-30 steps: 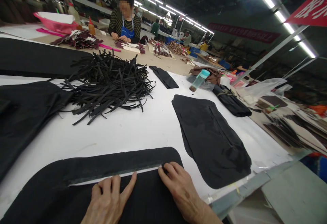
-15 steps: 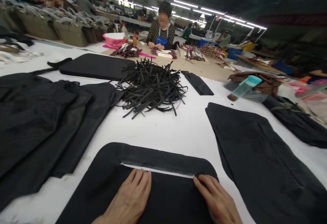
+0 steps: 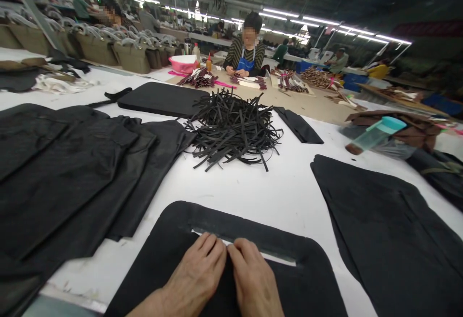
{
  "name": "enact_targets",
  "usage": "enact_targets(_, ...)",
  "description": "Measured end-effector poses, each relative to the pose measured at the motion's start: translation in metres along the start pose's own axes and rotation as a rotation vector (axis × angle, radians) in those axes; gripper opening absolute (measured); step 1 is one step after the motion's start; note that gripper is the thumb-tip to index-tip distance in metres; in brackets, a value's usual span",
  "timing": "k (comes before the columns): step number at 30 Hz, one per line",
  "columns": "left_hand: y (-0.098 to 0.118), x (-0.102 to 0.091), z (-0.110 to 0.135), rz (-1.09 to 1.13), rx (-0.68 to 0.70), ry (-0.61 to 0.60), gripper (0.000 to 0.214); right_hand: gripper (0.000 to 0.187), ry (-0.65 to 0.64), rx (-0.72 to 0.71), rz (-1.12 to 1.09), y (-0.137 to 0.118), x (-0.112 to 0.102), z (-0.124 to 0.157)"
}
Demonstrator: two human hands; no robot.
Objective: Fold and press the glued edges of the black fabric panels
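Note:
A black fabric panel [image 3: 188, 215] with rounded corners lies on the white table [image 3: 285, 191] right in front of me. A long narrow slot with a pale strip [image 3: 278, 258] runs across it. My left hand [image 3: 197, 273] and my right hand [image 3: 253, 278] lie side by side on the panel, fingers stretched flat, with their tips pressing on the slot's lower edge near its left part. Neither hand holds anything.
A heap of black strips [image 3: 233, 126] sits mid-table. Stacked black panels [image 3: 72, 162] lie to the left, another black piece [image 3: 390, 230] to the right. A teal-capped bottle [image 3: 374, 135] lies at the right. A person in a blue apron [image 3: 246, 51] works at the far table.
My right hand has slid left along the slot until it lies next to my left hand. The view has swung to the left.

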State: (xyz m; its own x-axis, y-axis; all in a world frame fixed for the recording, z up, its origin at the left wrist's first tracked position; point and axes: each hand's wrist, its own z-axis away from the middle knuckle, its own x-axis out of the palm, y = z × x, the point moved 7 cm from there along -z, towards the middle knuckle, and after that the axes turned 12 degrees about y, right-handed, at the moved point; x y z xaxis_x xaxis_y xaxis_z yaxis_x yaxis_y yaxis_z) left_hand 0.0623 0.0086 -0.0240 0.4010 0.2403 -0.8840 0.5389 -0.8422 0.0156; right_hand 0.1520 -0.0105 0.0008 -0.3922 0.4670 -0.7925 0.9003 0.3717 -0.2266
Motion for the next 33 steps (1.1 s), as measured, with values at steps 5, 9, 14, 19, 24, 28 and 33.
enact_targets(5, -0.032, -0.019, 0.004, 0.045, -0.073, -0.148, 0.027, 0.026, -0.055, -0.051, 0.058, -0.012, 0.021, -0.008)
enact_targets(9, -0.044, -0.027, 0.009, 0.117, -0.071, -0.187, 0.027, 0.029, -0.077, -0.075, 0.066, -0.012, 0.021, -0.007)
enact_targets(14, -0.044, -0.02, 0.016, 0.131, -0.016, -0.149, 0.031, 0.029, -0.09, -0.077, 0.026, -0.024, 0.029, -0.017)
enact_targets(19, -0.042, -0.02, 0.02, 0.133, 0.03, -0.102, 0.028, 0.032, -0.054, -0.121, 0.003, -0.03, 0.036, -0.017)
enact_targets(24, -0.053, -0.032, 0.02, 0.142, 0.035, -0.051, 0.026, 0.038, -0.001, -0.173, 0.054, -0.031, 0.039, -0.012)
enact_targets(28, -0.068, -0.047, 0.022, 0.139, -0.027, -0.005, 0.029, 0.035, -0.004, -0.239, 0.126, -0.037, 0.041, -0.017)
enact_targets(33, -0.08, -0.052, 0.029, 0.141, -0.104, 0.007, 0.033, 0.035, -0.044, -0.261, 0.182, -0.04, 0.048, -0.025)
